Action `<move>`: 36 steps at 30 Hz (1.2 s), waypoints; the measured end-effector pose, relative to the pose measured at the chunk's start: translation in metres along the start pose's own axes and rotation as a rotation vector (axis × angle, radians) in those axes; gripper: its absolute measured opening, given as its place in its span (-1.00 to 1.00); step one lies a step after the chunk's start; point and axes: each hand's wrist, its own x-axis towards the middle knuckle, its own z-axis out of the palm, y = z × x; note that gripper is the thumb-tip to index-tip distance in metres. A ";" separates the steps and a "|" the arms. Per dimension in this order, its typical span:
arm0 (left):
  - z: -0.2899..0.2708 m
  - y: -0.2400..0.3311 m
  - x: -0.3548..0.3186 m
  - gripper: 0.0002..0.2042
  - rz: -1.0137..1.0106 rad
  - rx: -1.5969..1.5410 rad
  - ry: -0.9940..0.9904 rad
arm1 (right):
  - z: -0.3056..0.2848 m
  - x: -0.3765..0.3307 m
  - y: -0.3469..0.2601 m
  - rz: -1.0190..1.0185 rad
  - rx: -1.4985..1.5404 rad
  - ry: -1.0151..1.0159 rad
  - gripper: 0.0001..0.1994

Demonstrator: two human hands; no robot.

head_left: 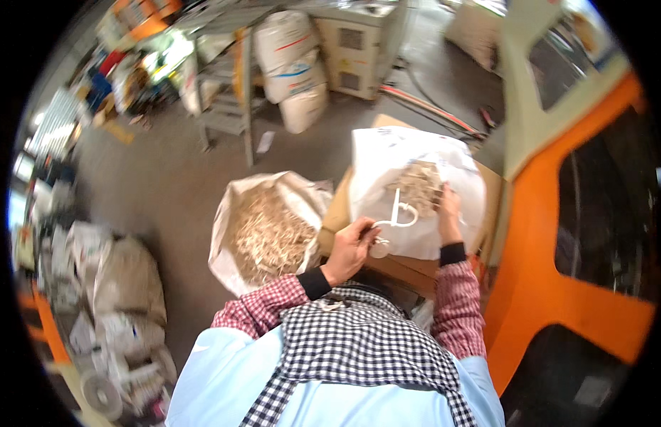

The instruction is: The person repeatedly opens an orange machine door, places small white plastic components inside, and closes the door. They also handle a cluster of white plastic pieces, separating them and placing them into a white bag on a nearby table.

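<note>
My left hand grips a white plastic piece with a straight stem and a loop, held over the near side of a white sack. My right hand rests at the sack's mouth, fingers touching the pile of pale small parts inside it. The sack sits on a brown cardboard box in front of me. To the left stands a second open sack, full of beige thin pieces.
An orange and cream machine rises close on the right. Stacked white bags and a metal frame stand behind on the grey floor. Bundled sacks and clutter line the left side. Red hoses run across the floor.
</note>
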 end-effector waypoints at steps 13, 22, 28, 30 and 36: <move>-0.186 -0.281 -0.219 -0.83 -1.198 -0.661 0.787 | 0.001 -0.138 0.054 -0.094 -0.235 -0.197 -0.79; -0.228 -0.406 -0.080 -0.69 -0.856 -0.053 0.711 | 0.006 -0.158 0.021 -0.276 -0.504 -0.233 -0.87; -0.203 -0.346 0.006 -0.73 -0.863 -0.730 0.971 | -0.012 -0.160 0.033 -0.274 -0.590 -0.170 -0.86; -0.191 -0.364 -0.010 -0.70 -0.895 -1.007 1.034 | -0.007 -0.165 0.026 -0.207 -0.586 -0.162 -0.86; -0.144 -0.355 -0.067 -0.67 -1.196 -0.710 0.583 | 0.012 -0.165 0.033 -0.320 -0.648 -0.230 -0.89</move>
